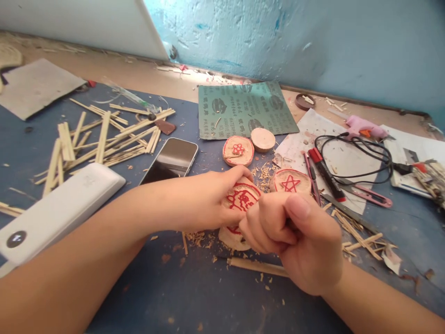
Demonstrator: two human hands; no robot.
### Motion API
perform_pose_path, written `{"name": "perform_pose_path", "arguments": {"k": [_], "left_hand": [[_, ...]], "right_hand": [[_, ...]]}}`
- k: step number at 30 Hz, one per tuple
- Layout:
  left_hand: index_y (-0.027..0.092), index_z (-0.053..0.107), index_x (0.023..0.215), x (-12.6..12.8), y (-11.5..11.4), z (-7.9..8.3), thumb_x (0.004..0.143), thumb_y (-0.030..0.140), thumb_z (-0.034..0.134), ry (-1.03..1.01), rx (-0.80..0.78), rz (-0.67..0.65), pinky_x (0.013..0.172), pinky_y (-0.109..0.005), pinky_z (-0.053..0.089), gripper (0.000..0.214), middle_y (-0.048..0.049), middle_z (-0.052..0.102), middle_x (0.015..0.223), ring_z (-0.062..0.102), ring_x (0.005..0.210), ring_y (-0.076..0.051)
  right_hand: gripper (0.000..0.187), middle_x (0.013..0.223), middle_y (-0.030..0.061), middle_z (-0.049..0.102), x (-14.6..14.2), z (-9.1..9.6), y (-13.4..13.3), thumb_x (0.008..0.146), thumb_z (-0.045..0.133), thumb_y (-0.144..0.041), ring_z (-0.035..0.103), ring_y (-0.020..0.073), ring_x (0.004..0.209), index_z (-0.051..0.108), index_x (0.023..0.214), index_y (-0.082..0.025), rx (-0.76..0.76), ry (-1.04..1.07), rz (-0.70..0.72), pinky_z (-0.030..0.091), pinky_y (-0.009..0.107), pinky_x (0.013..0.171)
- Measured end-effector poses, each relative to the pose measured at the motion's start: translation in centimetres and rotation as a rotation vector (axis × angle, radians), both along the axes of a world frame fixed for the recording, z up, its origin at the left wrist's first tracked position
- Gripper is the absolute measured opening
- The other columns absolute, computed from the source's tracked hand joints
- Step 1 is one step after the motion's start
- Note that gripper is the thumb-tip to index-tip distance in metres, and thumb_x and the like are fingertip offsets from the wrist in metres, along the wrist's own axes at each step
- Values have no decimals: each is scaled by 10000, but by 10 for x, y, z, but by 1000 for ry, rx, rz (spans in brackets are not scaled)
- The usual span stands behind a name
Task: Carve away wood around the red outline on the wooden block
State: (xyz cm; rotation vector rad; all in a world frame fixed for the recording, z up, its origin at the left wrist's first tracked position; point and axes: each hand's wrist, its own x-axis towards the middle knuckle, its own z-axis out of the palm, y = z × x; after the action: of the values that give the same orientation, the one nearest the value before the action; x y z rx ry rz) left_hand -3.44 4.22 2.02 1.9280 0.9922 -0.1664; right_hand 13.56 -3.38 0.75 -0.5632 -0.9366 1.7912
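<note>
My left hand (212, 199) grips a round wooden slice (243, 199) with a red drawing on it and holds it against the blue table top. My right hand (299, 236) is closed in a fist right beside that slice, thumb on top; what it holds is hidden inside the fingers. Wood shavings (266, 174) lie around the slice. Close by are a slice with a red star (290, 182), one with a red flower (238, 150) and a plain slice (263, 139).
A phone (172, 160) and a white power bank (55, 211) lie left, beside a heap of bamboo strips (107, 137). Green sandpaper (245, 109) lies at the back. Red marker (325, 171), black cable (358, 153) and pink glue gun (365, 126) are right.
</note>
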Motion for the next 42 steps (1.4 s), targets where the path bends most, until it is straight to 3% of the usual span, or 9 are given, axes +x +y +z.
{"name": "perform_pose_path", "arguments": {"k": [9, 16, 21, 26, 38, 42], "left_hand": [[281, 368, 1579, 4, -2, 7, 908, 512, 615, 107, -42, -8, 823, -362, 549, 752, -110, 714, 1351, 725, 1101, -314], [301, 375, 1590, 4, -6, 7, 904, 514, 618, 141, 7, 32, 751, -352, 530, 759, -116, 736, 1315, 743, 1069, -334], [296, 357, 1596, 3, -4, 7, 920, 506, 617, 105, -33, 2, 799, -351, 546, 754, -117, 710, 1386, 728, 1136, -329], [264, 335, 1599, 2, -1, 8, 928, 482, 590, 82, -75, -21, 803, -360, 562, 750, -128, 731, 1315, 738, 1075, -319], [257, 346, 1593, -2, -1, 3, 902, 527, 591, 60, -14, -44, 842, -356, 559, 781, -154, 680, 1410, 701, 1163, -332], [244, 380, 1571, -3, 0, -2, 874, 542, 621, 29, 2, -42, 783, -330, 555, 796, -126, 727, 1330, 723, 1074, -309]], "right_hand": [[508, 525, -60, 265, 4, 0, -8, 1037, 486, -461, 242, 109, 464, 338, 610, -228, 9, -30, 4, 237, 295, 491], [520, 505, -51, 268, 5, 4, -11, 1007, 506, -473, 244, 122, 458, 329, 581, -233, -34, -70, -9, 226, 316, 474], [535, 499, -54, 261, 5, 3, -8, 1007, 521, -476, 240, 116, 458, 317, 580, -227, -54, -70, 2, 227, 313, 485], [523, 511, -57, 263, 4, 3, -7, 1026, 503, -472, 240, 116, 460, 335, 593, -232, -25, -59, 9, 225, 308, 478], [569, 507, -50, 282, -1, 8, -10, 1019, 544, -493, 262, 117, 462, 324, 568, -224, 8, -162, 0, 220, 328, 470], [569, 500, -52, 276, -3, 10, -12, 1026, 543, -477, 262, 116, 455, 333, 559, -228, 54, -210, -12, 223, 325, 472]]}}
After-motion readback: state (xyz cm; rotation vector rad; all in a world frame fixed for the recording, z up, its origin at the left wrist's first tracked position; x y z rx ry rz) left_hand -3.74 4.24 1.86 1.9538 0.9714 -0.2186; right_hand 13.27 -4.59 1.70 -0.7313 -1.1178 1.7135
